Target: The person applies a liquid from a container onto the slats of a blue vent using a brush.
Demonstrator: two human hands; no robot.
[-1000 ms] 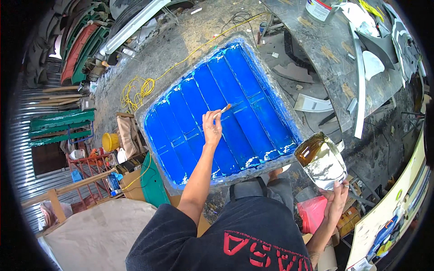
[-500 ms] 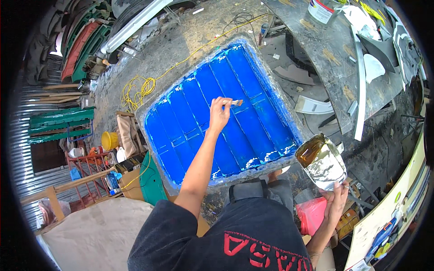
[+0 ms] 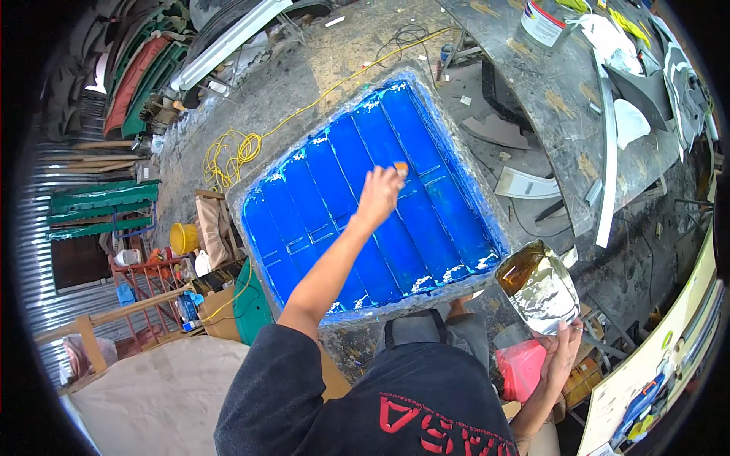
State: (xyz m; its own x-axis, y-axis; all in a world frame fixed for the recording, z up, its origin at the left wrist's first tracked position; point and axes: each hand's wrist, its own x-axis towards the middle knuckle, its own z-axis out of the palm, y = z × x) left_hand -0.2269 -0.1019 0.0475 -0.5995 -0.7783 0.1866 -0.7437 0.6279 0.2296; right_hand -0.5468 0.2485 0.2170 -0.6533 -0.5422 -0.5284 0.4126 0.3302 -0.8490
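Note:
My left hand (image 3: 380, 196) is closed round a small paintbrush (image 3: 401, 167), whose orange-brown tip shows past the fingers; most of the handle is hidden. The hand is over the middle of a large, glossy blue panel mould (image 3: 342, 163) with raised ribs and white patches along its edges. Whether the bristles touch the surface I cannot tell. Off the mould's near right corner, my right hand (image 3: 561, 349) grips a shiny silver container (image 3: 551, 300) from below. The container is tilted, and amber liquid (image 3: 523, 270) shows inside it.
A yellow cable (image 3: 239, 148) lies coiled beyond the mould. At the right a worktable (image 3: 559, 114) carries a white bucket (image 3: 541, 26) and curved offcuts. A pink bag (image 3: 521, 371) sits below my right hand. Moulded parts (image 3: 141, 83) are stacked far left, near a yellow bucket (image 3: 184, 237).
My left hand has moved slightly right with the paintbrush, and its handle is now mostly covered. The silver container in my right hand has dropped a little lower in view.

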